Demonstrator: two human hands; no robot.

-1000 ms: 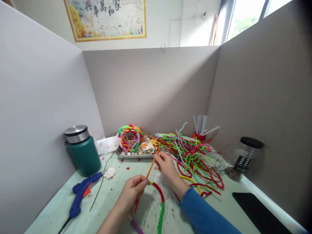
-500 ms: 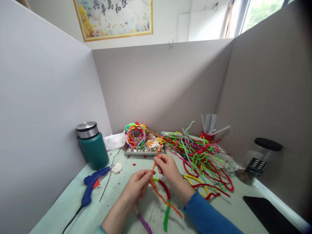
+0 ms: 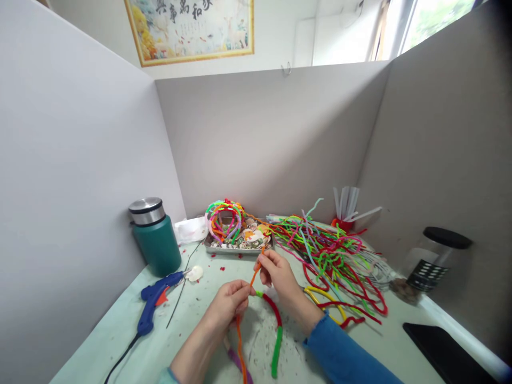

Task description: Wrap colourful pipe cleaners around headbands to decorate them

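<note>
My left hand (image 3: 229, 305) pinches the top of a curved hoop (image 3: 275, 325) covered in red, green and purple fuzzy wire. My right hand (image 3: 278, 274) grips the upper part of an orange pipe cleaner (image 3: 256, 273) just above it. The orange strand runs down past my left fingers and its tail (image 3: 240, 346) hangs over the table toward me. Both hands are close together above the pale green table (image 3: 192, 325).
A heap of coloured pipe cleaners (image 3: 332, 256) lies to the right. A metal tray (image 3: 236, 244) with shells and wrapped hoops sits behind. A blue glue gun (image 3: 154, 301), a green flask (image 3: 155, 237), a glass jar (image 3: 438, 261) and a black phone (image 3: 452, 352) are around.
The orange pipe cleaner's loose tail has swung from lower right to hanging straight down by my left hand. The view shifted slightly right and down.
</note>
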